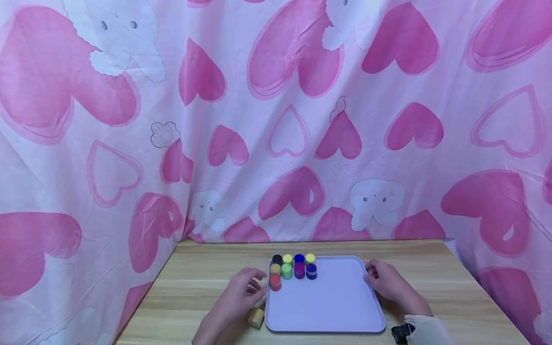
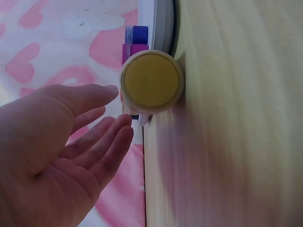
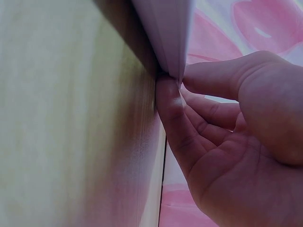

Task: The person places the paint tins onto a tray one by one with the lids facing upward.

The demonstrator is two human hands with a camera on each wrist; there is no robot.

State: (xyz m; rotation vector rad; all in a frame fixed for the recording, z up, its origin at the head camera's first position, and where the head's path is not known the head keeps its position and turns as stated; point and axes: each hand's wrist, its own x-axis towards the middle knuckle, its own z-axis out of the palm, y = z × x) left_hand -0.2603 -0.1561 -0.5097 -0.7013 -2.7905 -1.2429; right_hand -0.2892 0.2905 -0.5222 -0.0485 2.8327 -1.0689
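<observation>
Hands at either side of a flat lilac plastic tray (image 1: 327, 306) lying on a light wooden counter (image 1: 448, 287), against a backdrop of pink heart-printed cloth (image 1: 129, 120). Left hand (image 1: 239, 293) at the tray's left edge, grip wide, fingers straight and loosely spread, holding nothing; in the left wrist view the same hand (image 2: 57, 151) just short of a small round yellow-lidded paint pot (image 2: 151, 81) lying on its side on the counter, just beside the tray's near left corner, seen also at (image 1: 256, 317). Right hand (image 1: 385, 280) at the tray's right rim, grip narrow, thumb (image 3: 222, 78) and fingertips (image 3: 170, 101) pinching the tray edge (image 3: 168, 33). Cluster of small coloured paint pots (image 1: 293, 269) standing upright in the tray's far left corner, stacked in twos
</observation>
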